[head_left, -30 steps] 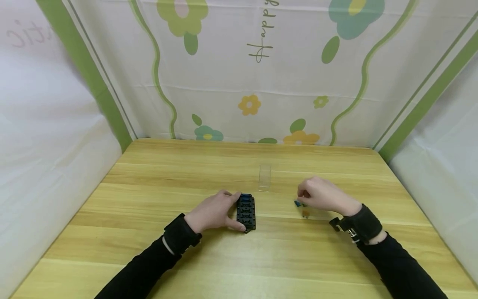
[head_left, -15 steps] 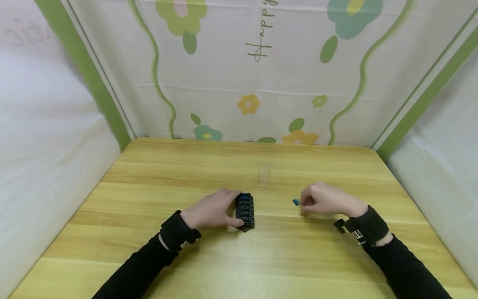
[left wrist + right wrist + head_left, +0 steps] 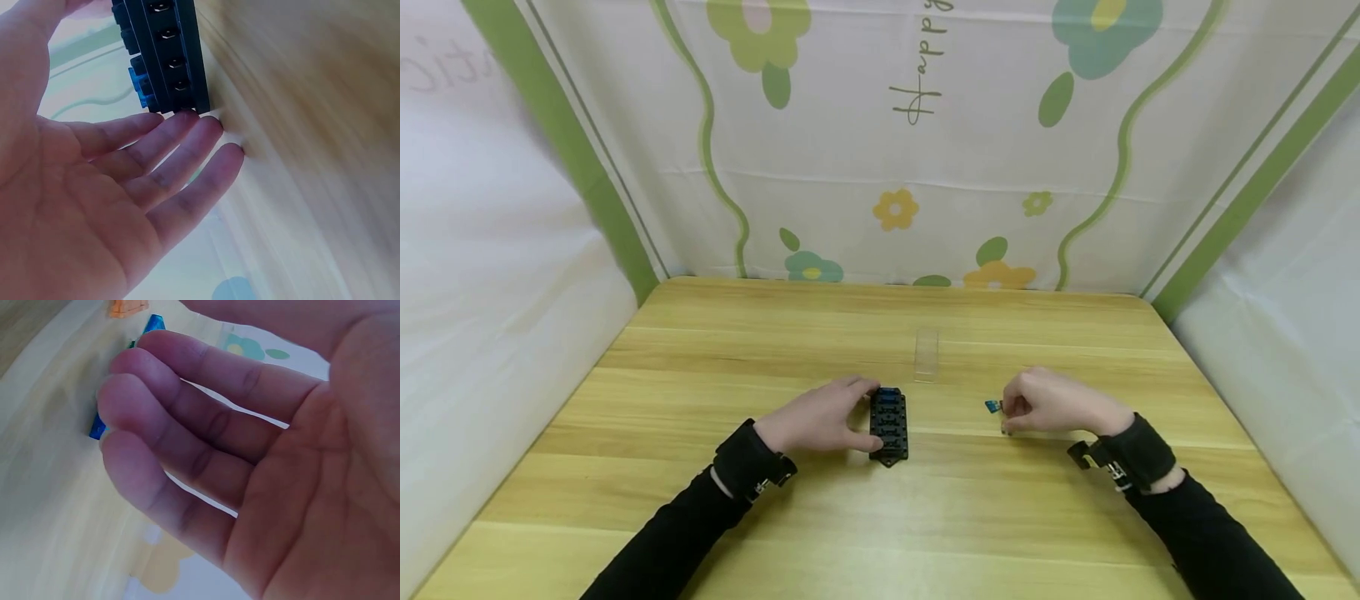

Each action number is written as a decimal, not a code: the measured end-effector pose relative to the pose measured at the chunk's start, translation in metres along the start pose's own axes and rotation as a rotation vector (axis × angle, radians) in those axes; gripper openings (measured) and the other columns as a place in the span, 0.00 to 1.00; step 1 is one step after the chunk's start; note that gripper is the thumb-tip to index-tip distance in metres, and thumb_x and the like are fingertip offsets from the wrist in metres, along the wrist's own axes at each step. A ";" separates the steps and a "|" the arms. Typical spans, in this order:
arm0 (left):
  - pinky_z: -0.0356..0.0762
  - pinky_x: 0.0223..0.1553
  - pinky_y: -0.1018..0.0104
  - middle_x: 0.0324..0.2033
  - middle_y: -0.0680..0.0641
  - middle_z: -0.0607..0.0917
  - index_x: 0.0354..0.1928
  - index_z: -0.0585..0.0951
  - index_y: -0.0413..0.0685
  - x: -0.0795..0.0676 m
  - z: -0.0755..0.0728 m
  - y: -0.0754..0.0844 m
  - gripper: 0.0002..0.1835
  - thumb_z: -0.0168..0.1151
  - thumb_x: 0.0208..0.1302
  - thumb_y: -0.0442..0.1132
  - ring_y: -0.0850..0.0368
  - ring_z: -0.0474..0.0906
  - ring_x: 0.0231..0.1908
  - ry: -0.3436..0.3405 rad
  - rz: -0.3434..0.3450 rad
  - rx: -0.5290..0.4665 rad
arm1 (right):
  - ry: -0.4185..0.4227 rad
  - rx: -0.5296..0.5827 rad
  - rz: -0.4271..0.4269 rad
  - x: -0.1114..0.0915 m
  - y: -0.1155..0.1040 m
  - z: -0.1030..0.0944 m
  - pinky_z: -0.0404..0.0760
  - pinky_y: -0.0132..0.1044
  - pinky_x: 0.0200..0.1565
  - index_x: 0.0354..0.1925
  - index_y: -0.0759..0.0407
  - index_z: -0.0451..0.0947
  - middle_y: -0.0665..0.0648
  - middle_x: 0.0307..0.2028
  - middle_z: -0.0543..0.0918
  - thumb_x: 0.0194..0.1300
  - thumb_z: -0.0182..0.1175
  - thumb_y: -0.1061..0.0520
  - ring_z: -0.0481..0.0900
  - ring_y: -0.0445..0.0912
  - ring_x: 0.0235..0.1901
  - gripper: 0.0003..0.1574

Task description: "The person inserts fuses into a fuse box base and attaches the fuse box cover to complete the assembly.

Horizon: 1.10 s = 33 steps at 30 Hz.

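Observation:
My left hand [image 3: 820, 417] holds a black fuse block [image 3: 889, 425] flat on the table, thumb at its near end and index finger at its far end. Blue blade fuses [image 3: 888, 395] sit in the far slots; the others look black. In the left wrist view, metal contacts [image 3: 167, 34] show along the block's side. My right hand [image 3: 1048, 404] is low over the table with relaxed, bent fingers. A loose blue fuse [image 3: 993, 407] lies by its fingertips. The right wrist view has an orange fuse [image 3: 128, 307] just beyond the index fingertip; the thumb tip is out of frame.
A clear plastic cover [image 3: 927, 356] lies on the wooden table [image 3: 760, 333] behind the fuse block. Another blue fuse end [image 3: 97, 427] is partly hidden behind the right fingers. A flower-printed curtain [image 3: 842, 150] stands at the table's back edge.
My right hand has shifted slightly towards me, covering the orange fuse in the head view and baring the blue one. The left hand stays on the fuse block, its thumb easing slightly left.

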<state>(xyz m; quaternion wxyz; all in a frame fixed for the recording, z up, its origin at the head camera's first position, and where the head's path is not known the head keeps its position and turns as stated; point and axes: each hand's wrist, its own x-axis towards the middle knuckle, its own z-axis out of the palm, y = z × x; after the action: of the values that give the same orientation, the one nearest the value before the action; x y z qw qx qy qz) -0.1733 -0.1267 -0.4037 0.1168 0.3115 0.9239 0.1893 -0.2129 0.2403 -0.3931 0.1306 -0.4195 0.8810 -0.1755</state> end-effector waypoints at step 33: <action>0.60 0.61 0.61 0.66 0.45 0.64 0.72 0.59 0.46 0.001 -0.001 0.001 0.49 0.60 0.56 0.67 0.52 0.61 0.64 -0.022 -0.026 -0.001 | -0.015 0.043 0.047 0.005 -0.002 0.007 0.74 0.31 0.24 0.28 0.48 0.79 0.42 0.22 0.76 0.59 0.67 0.56 0.72 0.37 0.20 0.05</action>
<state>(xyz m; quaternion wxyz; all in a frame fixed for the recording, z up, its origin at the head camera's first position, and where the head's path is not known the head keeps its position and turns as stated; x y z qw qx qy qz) -0.1737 -0.1257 -0.4022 0.1299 0.3012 0.9264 0.1849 -0.2115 0.2339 -0.3993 0.1501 -0.3969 0.8857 -0.1880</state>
